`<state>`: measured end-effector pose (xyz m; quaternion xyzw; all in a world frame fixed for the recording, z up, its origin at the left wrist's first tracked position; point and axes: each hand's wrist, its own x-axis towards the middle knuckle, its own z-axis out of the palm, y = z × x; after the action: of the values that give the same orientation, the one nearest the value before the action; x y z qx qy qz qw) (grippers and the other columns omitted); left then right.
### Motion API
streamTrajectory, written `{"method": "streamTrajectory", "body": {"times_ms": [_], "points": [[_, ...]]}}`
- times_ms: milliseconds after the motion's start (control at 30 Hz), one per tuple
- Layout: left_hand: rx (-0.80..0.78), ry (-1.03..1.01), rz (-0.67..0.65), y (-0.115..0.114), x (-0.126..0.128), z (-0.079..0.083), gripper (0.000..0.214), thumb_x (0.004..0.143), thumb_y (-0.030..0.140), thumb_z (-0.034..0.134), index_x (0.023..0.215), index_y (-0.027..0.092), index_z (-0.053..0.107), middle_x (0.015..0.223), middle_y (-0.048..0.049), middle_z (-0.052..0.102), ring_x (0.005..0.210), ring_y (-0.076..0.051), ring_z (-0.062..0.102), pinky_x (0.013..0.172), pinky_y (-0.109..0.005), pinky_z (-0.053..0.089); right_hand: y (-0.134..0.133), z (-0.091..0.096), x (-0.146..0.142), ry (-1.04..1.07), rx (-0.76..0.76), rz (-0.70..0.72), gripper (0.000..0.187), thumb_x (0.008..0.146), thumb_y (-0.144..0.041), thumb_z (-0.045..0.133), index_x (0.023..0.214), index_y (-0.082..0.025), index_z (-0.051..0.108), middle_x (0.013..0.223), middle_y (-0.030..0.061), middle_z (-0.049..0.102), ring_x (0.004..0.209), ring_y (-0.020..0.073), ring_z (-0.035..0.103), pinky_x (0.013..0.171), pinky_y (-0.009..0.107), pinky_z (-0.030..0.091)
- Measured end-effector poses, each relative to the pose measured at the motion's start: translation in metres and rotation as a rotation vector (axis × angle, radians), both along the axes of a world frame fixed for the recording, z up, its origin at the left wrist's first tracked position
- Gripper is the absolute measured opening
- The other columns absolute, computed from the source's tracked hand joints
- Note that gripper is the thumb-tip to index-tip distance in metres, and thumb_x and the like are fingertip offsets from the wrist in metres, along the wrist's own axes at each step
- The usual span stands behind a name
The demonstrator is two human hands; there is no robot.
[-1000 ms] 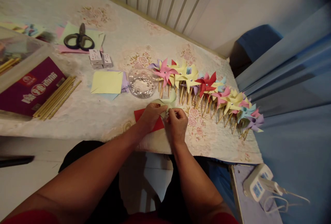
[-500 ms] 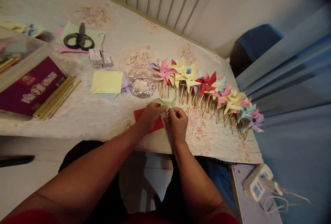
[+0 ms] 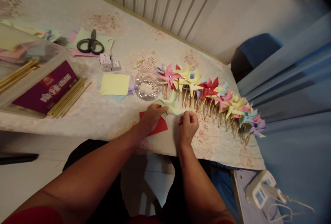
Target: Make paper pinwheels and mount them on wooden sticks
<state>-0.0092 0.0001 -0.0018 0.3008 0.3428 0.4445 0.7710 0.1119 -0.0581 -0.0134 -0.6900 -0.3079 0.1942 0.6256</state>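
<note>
My left hand [image 3: 152,115] is pinching a pale green paper pinwheel [image 3: 173,106], its blades partly curled. My right hand [image 3: 188,124] is closed at the pinwheel's right side, where one pointed corner reaches its fingertips. Anything else inside those fingers is hidden. Beneath my left hand lies a sheet of red paper [image 3: 160,126] on the table. Just beyond the pinwheel sits a round clear dish [image 3: 147,94] with small shiny pieces in it. Finished-looking pinwheels [image 3: 209,88] on sticks, in pink, yellow, red, blue and purple, form a long row to the right.
Yellow and other coloured paper squares [image 3: 115,84] lie left of the dish. Behind them are small white boxes [image 3: 110,61] and black scissors [image 3: 91,45] on paper. A clear bin [image 3: 28,112] and thin sticks [image 3: 68,99] occupy the left. A power strip [image 3: 261,189] sits lower right.
My right hand has moved right, away from my left hand, and a pale green blade now stretches toward it. My left hand keeps its pinch. The whole view has shifted slightly.
</note>
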Motion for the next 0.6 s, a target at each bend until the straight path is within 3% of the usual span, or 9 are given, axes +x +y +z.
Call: {"method": "streamTrajectory", "body": {"times_ms": [233,433,600], "points": [[-0.016,-0.007,-0.034,-0.001,-0.014,0.005,0.016,0.061,0.028,0.077,0.061,0.015,0.067,0.059,0.0001,0.064,0.059,-0.012,0.056,0.06,-0.023,0.042,0.009,-0.026,0.006,-0.214,-0.149,0.005,0.017,0.083,-0.035,0.048,0.071,-0.024,0.051,0.056,-0.0062,0.045,0.057,0.0142,0.043,0.056,0.027,0.037],[0.029,-0.072,-0.124,0.0,-0.022,-0.004,0.018,0.062,0.029,0.078,0.07,0.014,0.072,0.066,-0.0019,0.069,0.064,-0.014,0.062,0.068,-0.025,0.046,0.013,-0.025,0.002,-0.18,-0.109,0.022,0.014,0.071,-0.031,0.054,0.076,-0.02,0.061,0.066,-0.004,0.056,0.063,0.0146,0.046,0.062,0.026,0.039],[0.054,-0.111,-0.168,-0.001,-0.031,-0.008,0.021,0.062,0.027,0.081,0.076,0.014,0.074,0.074,-0.0047,0.073,0.067,-0.016,0.065,0.069,-0.027,0.048,0.014,-0.019,-0.004,-0.268,-0.116,0.027,0.018,0.075,-0.036,0.055,0.066,-0.02,0.057,0.063,-0.0045,0.052,0.063,0.0139,0.044,0.063,0.026,0.038]]}}
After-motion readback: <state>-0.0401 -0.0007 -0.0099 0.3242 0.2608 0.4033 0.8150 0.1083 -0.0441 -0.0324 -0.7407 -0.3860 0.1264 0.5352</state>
